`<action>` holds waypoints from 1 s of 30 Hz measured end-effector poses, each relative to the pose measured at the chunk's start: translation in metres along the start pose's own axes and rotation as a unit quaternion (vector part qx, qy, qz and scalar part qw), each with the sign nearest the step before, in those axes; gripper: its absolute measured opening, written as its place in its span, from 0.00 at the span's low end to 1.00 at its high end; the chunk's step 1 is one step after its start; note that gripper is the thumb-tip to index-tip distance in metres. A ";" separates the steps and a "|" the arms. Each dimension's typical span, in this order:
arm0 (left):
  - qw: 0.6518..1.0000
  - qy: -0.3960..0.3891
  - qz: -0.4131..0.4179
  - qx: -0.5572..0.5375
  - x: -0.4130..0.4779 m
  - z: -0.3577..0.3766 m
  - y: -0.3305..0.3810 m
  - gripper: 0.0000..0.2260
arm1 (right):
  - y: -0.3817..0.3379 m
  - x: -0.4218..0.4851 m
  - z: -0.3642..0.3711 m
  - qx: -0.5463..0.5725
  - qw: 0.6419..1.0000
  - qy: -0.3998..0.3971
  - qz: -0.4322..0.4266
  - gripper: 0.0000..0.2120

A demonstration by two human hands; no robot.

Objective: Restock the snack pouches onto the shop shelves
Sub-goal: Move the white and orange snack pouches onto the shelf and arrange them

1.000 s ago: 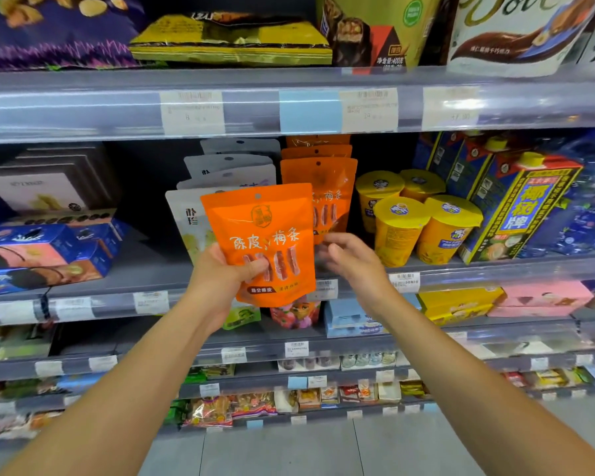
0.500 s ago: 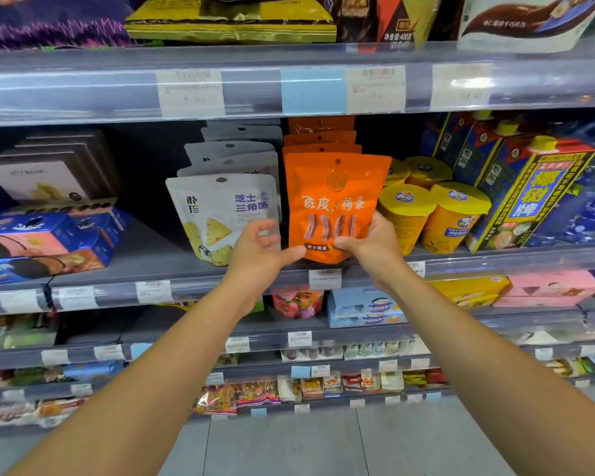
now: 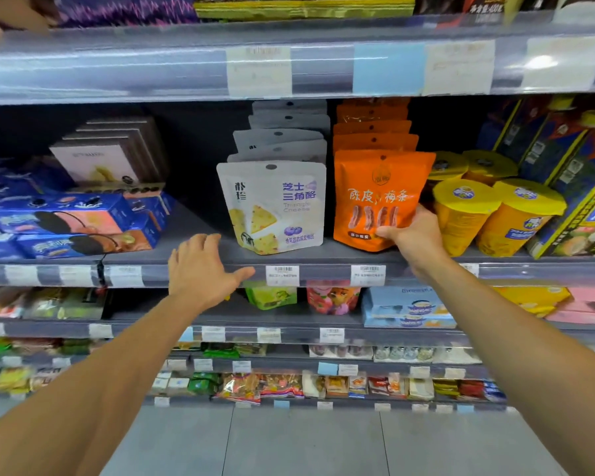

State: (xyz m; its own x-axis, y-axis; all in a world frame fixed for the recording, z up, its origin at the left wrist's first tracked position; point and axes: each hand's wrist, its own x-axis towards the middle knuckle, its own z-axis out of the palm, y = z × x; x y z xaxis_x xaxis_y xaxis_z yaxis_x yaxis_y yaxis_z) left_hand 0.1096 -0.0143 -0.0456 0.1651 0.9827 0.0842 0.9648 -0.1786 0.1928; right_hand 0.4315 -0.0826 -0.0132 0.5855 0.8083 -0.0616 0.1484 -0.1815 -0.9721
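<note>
An orange snack pouch (image 3: 375, 197) stands upright at the front of a row of like orange pouches (image 3: 373, 132) on the middle shelf (image 3: 193, 255). My right hand (image 3: 414, 237) grips its lower right corner. My left hand (image 3: 201, 269) hangs open and empty before the shelf edge, left of the pouches, fingers spread. A row of white cheese pouches (image 3: 275, 206) stands just left of the orange row.
Yellow cups (image 3: 495, 214) and blue cartons (image 3: 571, 187) crowd the shelf right of the orange row. Blue biscuit boxes (image 3: 69, 223) and flat boxes (image 3: 107, 152) fill the left. A bare gap lies between these boxes and the white pouches. Lower shelves hold small snack packs (image 3: 272, 384).
The orange pouch has gone from mid-air to the front of its row on the shelf. My left hand has let go and drawn back left; my right hand still holds the corner.
</note>
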 end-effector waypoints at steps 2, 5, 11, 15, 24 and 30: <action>0.998 -0.058 0.004 0.031 0.008 0.007 0.002 0.43 | 0.001 0.002 0.001 -0.004 1.000 0.007 -0.004 0.26; 0.991 -0.104 -0.004 0.087 0.014 0.014 0.003 0.43 | 0.002 0.007 0.001 -0.016 1.000 0.019 -0.018 0.26; 0.993 -0.070 0.004 0.096 0.013 0.019 0.000 0.43 | 0.008 0.012 0.004 -0.072 0.997 -0.001 -0.034 0.26; 0.994 -0.051 0.010 0.100 0.012 0.021 -0.002 0.42 | 0.013 0.016 0.003 -0.100 0.994 -0.008 -0.041 0.27; 0.993 -0.051 0.008 0.107 0.010 0.019 0.000 0.41 | 0.019 0.019 0.001 -0.116 0.992 -0.021 -0.049 0.26; 0.990 -0.100 -0.001 0.103 0.014 0.008 0.004 0.41 | 0.016 0.014 -0.005 -0.138 0.989 -0.020 -0.038 0.28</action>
State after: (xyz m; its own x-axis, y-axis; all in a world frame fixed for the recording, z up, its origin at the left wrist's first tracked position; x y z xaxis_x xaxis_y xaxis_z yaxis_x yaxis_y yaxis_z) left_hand 0.1179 -0.0006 -0.0518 0.1808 0.9767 -0.1157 0.9829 -0.1835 -0.0127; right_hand 0.4458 -0.0768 -0.0287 0.5335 0.8458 -0.0039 0.4069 -0.2607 -0.8755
